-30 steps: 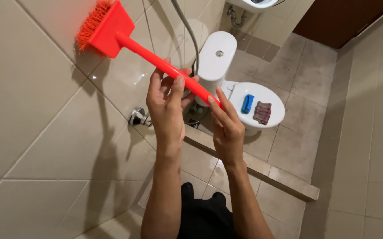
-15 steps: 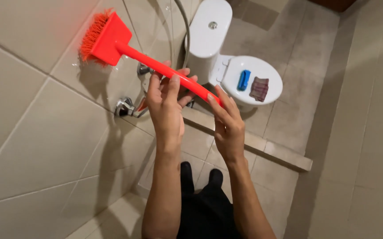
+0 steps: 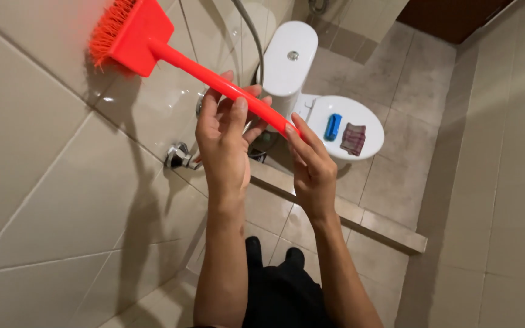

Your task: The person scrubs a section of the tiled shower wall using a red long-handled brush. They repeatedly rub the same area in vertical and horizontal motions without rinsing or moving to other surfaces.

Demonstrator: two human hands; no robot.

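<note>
Head camera looked down at two bare hands holding a long red brush. Its bristly head sat up high and pressed against the big shiny wall tiles. The red handle slanted down from there to the hands.

The left hand was wrapped around the middle of the handle, with its fingers curled over the top. The right hand gripped the low end of the handle, just beside the left hand, and its fingers were closed around the tip. Both hands were clamped on the brush.

A metal tap stuck out of the wall near the left hand. A grey hose hung down the wall behind the handle. Farther off stood a white toilet with its lid shut. On the lid lay a small blue thing and a folded checked cloth, side by side. A low tiled step ran across the floor under the hands.
</note>
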